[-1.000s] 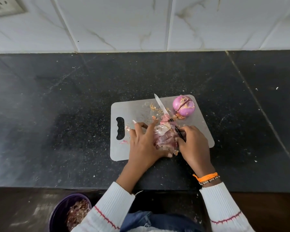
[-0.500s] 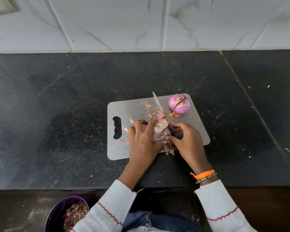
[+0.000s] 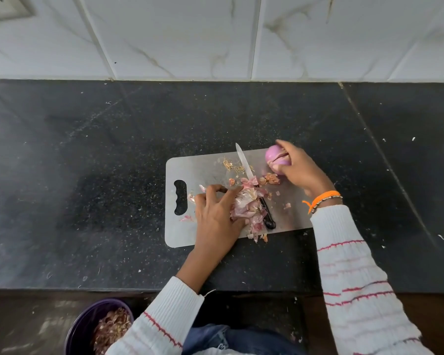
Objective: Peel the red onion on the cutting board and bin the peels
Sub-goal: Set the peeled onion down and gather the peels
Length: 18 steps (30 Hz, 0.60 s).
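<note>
A peeled red onion (image 3: 274,156) sits at the far right corner of the grey cutting board (image 3: 203,170), and my right hand (image 3: 299,170) is closed around it. A heap of pink peels (image 3: 246,204) lies mid-board. My left hand (image 3: 215,213) rests on the heap's left side, fingers curled over the peels. A knife (image 3: 244,162) with a black handle lies on the board beside the heap, blade pointing away from me. A purple bin (image 3: 87,326) holding peels stands on the floor at the lower left.
The board lies on a black stone counter (image 3: 87,175) speckled with small scraps. A white tiled wall (image 3: 215,34) rises behind it, with a socket (image 3: 3,8) at the top left. Loose peel bits and roots (image 3: 232,166) are scattered on the board.
My right hand left the peel heap and moved up and right to take hold of the onion. My left hand stayed on the peels.
</note>
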Available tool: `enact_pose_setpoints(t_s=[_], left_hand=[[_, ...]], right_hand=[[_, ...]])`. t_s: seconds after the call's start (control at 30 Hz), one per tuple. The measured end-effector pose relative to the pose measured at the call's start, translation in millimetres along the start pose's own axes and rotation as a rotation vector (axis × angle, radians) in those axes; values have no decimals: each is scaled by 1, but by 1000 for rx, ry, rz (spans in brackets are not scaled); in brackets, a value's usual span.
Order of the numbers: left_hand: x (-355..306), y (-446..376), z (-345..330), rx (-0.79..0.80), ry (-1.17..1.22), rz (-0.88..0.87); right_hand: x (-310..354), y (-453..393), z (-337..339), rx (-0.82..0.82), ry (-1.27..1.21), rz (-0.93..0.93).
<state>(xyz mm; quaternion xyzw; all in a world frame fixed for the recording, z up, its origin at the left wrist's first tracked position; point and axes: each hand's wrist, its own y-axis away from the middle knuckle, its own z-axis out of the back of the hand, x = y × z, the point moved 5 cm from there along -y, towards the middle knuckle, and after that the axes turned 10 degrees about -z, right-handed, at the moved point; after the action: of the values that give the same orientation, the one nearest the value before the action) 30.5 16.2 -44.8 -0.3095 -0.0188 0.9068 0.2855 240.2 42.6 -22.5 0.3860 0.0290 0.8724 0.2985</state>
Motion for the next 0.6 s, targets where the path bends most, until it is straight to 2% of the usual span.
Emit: enact_pose_setpoints(t_s=[0.07,0.13,0.33,0.5,0.53,0.6], left_hand=[[1,-1,0,0,12,-1],[1,-1,-1,-5,21,-8],[-2,-4,-3,8,36,-25],[-1,-6,-5,-27,43,-35],[0,-6,-5,-31,45,-37],[2,-7,-5,-48,45,-42]], right_hand=[[-2,-1,6,63,-197,-38],[0,-2,11,56,-244,-37],[10,-8,-5,-178,99,47],[15,26,-5,-376,197,148],[14,39,-7,-385,205,186],[5,64,-17,-291,186,209]])
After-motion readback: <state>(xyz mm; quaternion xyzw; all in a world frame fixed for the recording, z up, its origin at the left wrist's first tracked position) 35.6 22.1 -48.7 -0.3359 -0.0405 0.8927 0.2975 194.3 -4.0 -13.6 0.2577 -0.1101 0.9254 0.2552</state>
